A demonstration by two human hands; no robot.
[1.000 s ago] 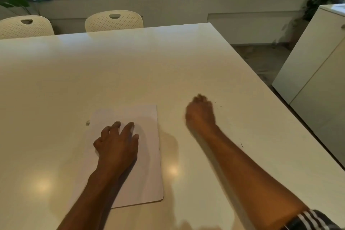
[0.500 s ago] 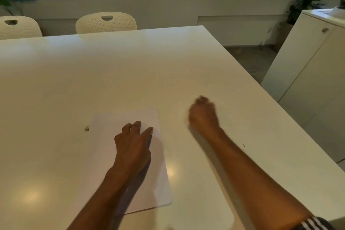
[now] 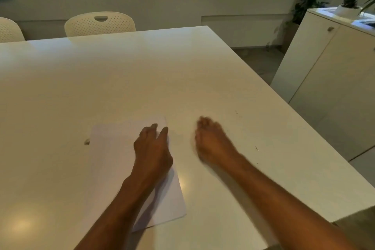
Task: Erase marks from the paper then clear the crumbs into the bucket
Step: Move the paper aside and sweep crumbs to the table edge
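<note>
On the table (image 3: pixel 121 79), low centre: paper (image 3: pixel 113 168) lies flat, long edge running roughly 11 to 5 o'clock. Left hand (image 3: pixel 152 148) rests palm-down on the paper's right side, fingers straight and pointing to about 12, tips near the paper's far right corner; nothing gripped. Right hand (image 3: pixel 211 142) is on the bare table just off the paper at 3 o'clock from the left hand, apart from it. It's motion-blurred; fingers look curled under, but can't tell whether they hold anything or how tightly they're closed. Eraser (image 3: pixel 86 141): small grey lump on the table touching or just off the paper's left edge, at 9 o'clock from the left hand, neither hand on it. A few dark crumbs (image 3: pixel 257 148) sit on the table at 3 o'clock from the right hand, more specks farther out around 1 o'clock. Two chairs (image 3: pixel 99 24) at the table's far edge, 11 o'clock. Cabinet (image 3: pixel 332 79) at 2 o'clock with a plant (image 3: pixel 349 4) on top.
</note>
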